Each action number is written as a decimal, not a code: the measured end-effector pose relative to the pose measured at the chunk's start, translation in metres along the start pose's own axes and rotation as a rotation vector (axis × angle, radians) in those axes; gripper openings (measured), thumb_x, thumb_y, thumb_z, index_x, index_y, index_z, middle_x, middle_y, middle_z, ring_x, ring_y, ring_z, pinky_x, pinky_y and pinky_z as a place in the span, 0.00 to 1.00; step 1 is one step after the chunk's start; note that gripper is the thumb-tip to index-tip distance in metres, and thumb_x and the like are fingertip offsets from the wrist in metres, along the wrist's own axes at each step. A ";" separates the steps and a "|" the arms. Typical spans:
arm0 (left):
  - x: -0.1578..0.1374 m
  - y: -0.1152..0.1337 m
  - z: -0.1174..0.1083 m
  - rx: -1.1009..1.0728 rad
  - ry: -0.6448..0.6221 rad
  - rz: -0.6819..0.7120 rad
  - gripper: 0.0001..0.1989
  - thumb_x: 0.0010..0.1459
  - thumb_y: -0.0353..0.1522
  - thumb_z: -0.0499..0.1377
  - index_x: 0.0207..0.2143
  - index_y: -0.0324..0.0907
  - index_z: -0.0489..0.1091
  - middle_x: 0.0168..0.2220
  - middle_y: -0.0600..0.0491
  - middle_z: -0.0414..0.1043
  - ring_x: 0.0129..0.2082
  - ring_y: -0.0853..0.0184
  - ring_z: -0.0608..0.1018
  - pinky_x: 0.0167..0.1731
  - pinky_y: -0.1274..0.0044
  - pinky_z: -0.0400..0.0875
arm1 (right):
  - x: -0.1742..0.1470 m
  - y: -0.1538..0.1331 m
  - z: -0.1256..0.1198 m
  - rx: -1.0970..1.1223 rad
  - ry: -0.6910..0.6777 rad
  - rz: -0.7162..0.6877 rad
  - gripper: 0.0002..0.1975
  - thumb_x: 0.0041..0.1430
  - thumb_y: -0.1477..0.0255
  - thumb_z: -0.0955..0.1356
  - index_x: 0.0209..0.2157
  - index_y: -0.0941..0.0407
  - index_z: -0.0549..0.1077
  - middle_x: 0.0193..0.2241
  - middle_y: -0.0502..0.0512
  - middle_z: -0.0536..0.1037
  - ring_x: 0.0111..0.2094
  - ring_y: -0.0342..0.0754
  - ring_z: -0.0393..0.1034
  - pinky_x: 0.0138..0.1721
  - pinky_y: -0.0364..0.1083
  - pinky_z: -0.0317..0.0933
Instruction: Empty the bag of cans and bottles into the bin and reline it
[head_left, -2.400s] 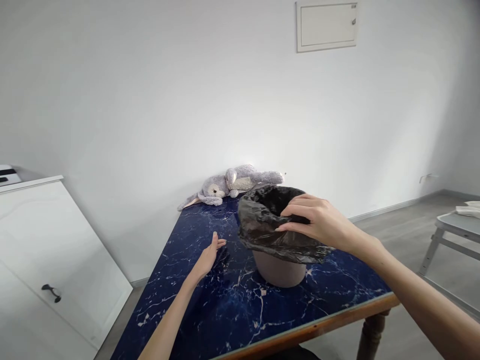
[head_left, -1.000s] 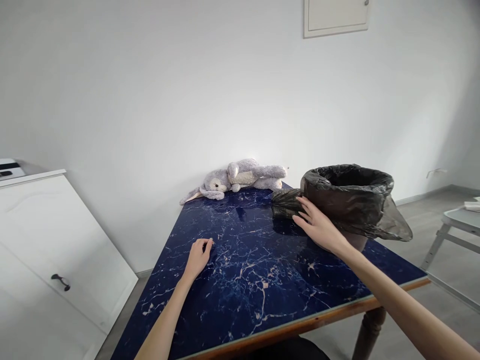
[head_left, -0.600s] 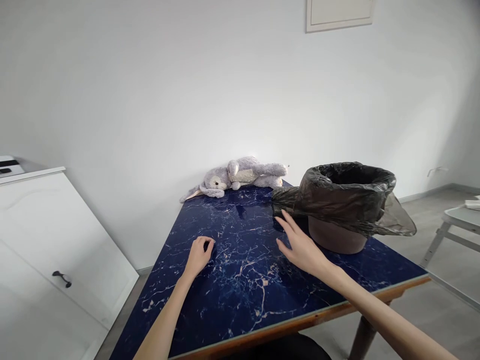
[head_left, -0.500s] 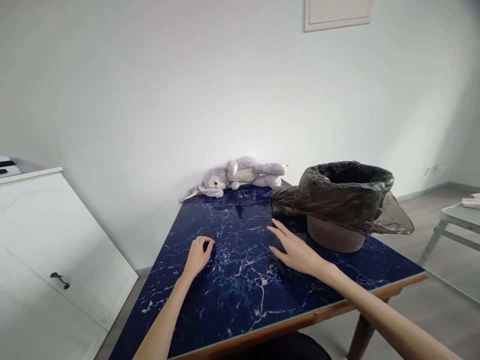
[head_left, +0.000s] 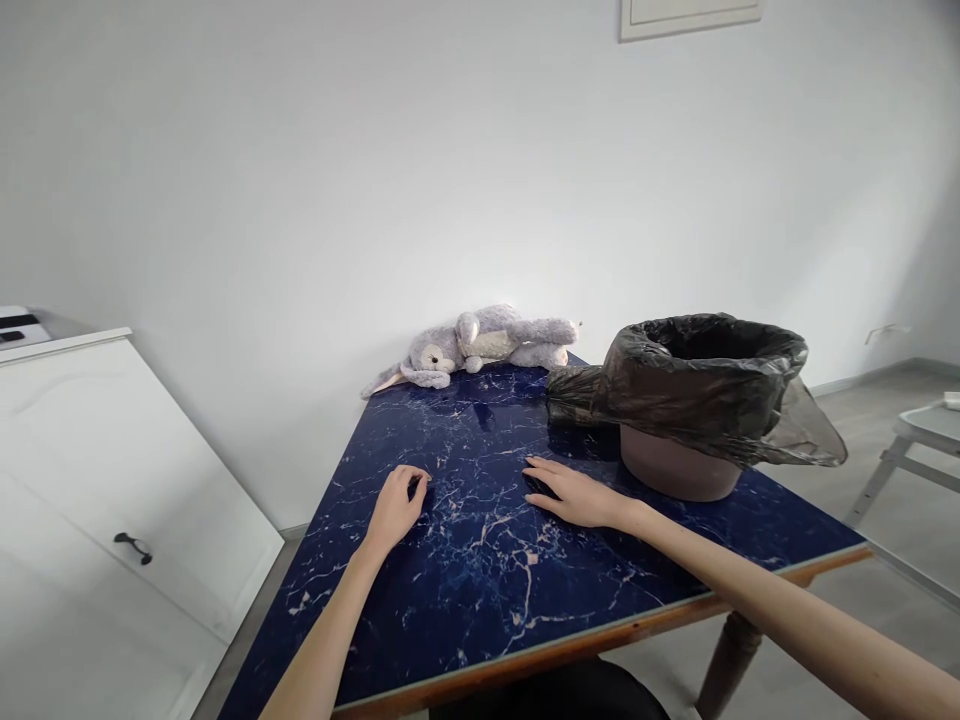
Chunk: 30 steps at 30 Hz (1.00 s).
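Note:
My left hand (head_left: 399,503) rests on the blue marbled table (head_left: 457,625), its fingers loosely curled and the thumb tip close to the index finger, with nothing visible in it. Flat on the tabletop, further right, lies my right hand (head_left: 571,494), fingers stretched out and thumb apart, holding nothing. Behind and to the right of it stands a brownish bin (head_left: 675,467) lined with a black plastic bag (head_left: 690,400), which hangs over the rim. A grey plush bunny (head_left: 487,340) lies on its side at the table's far edge, by the wall. Neither hand touches the bin or the bunny.
On the left stands a white cabinet (head_left: 97,450) with a dark handle (head_left: 133,548). A light grey folding chair or stool (head_left: 926,430) is on the floor at the right. The table's near edge has a wooden border (head_left: 600,637).
My right hand has come down flatter onto the table and shifted slightly left, away from the bin. My left hand keeps its place. The view has tilted and shifted a little.

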<state>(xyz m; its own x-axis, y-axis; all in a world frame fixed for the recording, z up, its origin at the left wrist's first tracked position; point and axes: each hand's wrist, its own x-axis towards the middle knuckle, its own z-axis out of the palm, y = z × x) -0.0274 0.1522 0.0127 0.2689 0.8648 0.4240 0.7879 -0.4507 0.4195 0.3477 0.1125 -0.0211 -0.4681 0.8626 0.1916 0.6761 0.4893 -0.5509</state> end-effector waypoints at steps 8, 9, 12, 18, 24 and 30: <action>-0.001 -0.001 -0.002 0.036 0.021 0.001 0.16 0.72 0.42 0.51 0.44 0.45 0.75 0.47 0.46 0.78 0.50 0.55 0.79 0.54 0.63 0.73 | 0.023 0.017 0.002 0.019 -0.004 -0.033 0.39 0.73 0.46 0.60 0.71 0.58 0.66 0.75 0.66 0.58 0.76 0.63 0.49 0.75 0.61 0.47; -0.001 -0.001 -0.002 0.037 0.023 0.002 0.16 0.73 0.42 0.51 0.43 0.45 0.75 0.46 0.46 0.78 0.49 0.55 0.79 0.53 0.63 0.73 | 0.027 0.018 0.003 0.021 -0.003 -0.042 0.38 0.73 0.46 0.61 0.71 0.58 0.66 0.75 0.66 0.58 0.76 0.62 0.49 0.75 0.61 0.48; -0.001 0.001 -0.003 0.038 0.025 0.006 0.16 0.73 0.42 0.51 0.43 0.45 0.75 0.46 0.47 0.78 0.48 0.56 0.79 0.52 0.64 0.74 | 0.041 0.018 0.006 0.026 0.006 -0.066 0.36 0.75 0.49 0.60 0.71 0.58 0.67 0.75 0.65 0.59 0.76 0.61 0.51 0.75 0.60 0.49; 0.001 0.007 -0.004 0.030 0.017 0.022 0.15 0.73 0.41 0.51 0.43 0.45 0.75 0.47 0.47 0.78 0.49 0.56 0.79 0.54 0.63 0.73 | 0.057 0.015 0.014 0.032 0.030 -0.082 0.35 0.76 0.50 0.60 0.71 0.58 0.67 0.75 0.63 0.58 0.77 0.58 0.47 0.77 0.59 0.45; 0.000 0.020 -0.003 -0.050 -0.005 -0.043 0.17 0.73 0.45 0.52 0.44 0.47 0.76 0.46 0.49 0.79 0.46 0.59 0.81 0.51 0.68 0.76 | 0.056 0.007 0.018 -0.008 0.048 -0.063 0.33 0.78 0.53 0.58 0.72 0.59 0.65 0.76 0.62 0.57 0.77 0.57 0.46 0.78 0.60 0.44; 0.001 0.033 -0.002 -0.162 -0.036 -0.184 0.19 0.72 0.49 0.54 0.44 0.48 0.77 0.46 0.50 0.80 0.44 0.59 0.81 0.46 0.71 0.77 | 0.057 0.002 0.021 -0.019 0.078 -0.049 0.32 0.79 0.53 0.57 0.73 0.56 0.64 0.76 0.59 0.56 0.77 0.58 0.46 0.77 0.62 0.46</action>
<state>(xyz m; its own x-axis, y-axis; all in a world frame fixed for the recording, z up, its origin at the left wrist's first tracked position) -0.0020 0.1379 0.0282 0.1508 0.9418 0.3005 0.7270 -0.3117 0.6118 0.3111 0.1599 -0.0284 -0.4556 0.8447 0.2809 0.6645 0.5327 -0.5241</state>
